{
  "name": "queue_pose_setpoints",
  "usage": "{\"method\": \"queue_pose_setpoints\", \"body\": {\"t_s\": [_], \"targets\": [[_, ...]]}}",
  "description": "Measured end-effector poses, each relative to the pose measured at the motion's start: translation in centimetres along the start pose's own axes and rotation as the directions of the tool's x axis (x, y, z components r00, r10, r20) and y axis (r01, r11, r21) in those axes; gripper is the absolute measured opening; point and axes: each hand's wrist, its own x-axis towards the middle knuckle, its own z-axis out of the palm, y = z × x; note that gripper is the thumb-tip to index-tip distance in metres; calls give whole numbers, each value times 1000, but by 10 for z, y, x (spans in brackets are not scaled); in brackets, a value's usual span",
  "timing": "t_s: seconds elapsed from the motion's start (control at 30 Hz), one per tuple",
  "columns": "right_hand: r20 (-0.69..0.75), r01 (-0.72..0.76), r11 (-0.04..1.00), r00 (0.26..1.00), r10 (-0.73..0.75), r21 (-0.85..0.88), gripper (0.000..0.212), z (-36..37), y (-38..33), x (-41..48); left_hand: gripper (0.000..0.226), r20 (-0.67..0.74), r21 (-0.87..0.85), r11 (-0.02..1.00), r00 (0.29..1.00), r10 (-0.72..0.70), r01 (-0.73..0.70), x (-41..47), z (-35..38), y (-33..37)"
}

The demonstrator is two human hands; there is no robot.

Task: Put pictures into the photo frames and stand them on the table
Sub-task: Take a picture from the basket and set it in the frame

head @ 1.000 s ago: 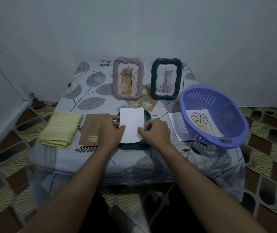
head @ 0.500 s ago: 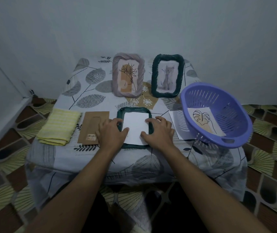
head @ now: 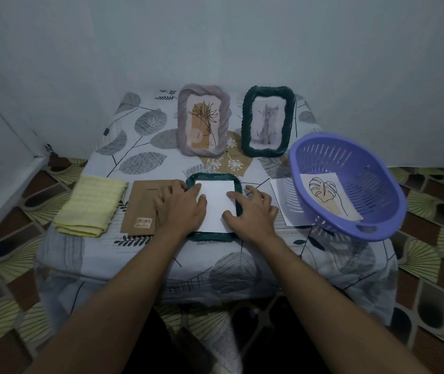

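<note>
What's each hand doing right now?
Left hand: open, fingers flat on the white paper over the green frame.
Right hand: open, fingers spread, pressing the paper's right edge.

A small desk draped in a leaf-printed grey cloth (head: pixel 145 122) is set against plain pale blue-grey walls (head: pixel 215 36); dim light is cast over fan-patterned brown and yellow floor tiles (head: pixel 431 255).

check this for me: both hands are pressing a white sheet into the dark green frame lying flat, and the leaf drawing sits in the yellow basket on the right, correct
Not quite: the basket is purple, not yellow. The head view shows the leaf drawing in the purple slotted plastic basket on the right; the only yellow thing is the folded cloth on the left. The rest holds: the left hand and right hand press the white sheet into the flat dark green woven frame.
</note>
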Motion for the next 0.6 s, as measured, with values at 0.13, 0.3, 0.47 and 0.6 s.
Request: {"method": "queue_pose_setpoints", "body": {"t_s": [0.13, 0.3, 0.47, 0.6], "targets": [[7, 6, 1000, 1000, -6, -2, 55, 1, 1, 0, 44, 10, 23, 1000, 1000, 3, -4, 3, 1, -1], [14, 20, 1000, 1000, -20, -11, 55, 1, 1, 0, 45, 13, 21, 1000, 1000, -9, 9, 3, 1, -1], [16, 17, 1000, 1000, -17, -16, 55, 1, 1, 1, 45, 17, -10, 1000, 1000, -21, 21, 4, 2, -1], [21, 11, 1000, 1000, -11, -22, 57, 2, 1, 1, 44, 28, -23, 1000, 999, -19, 20, 4, 1, -1]]}}
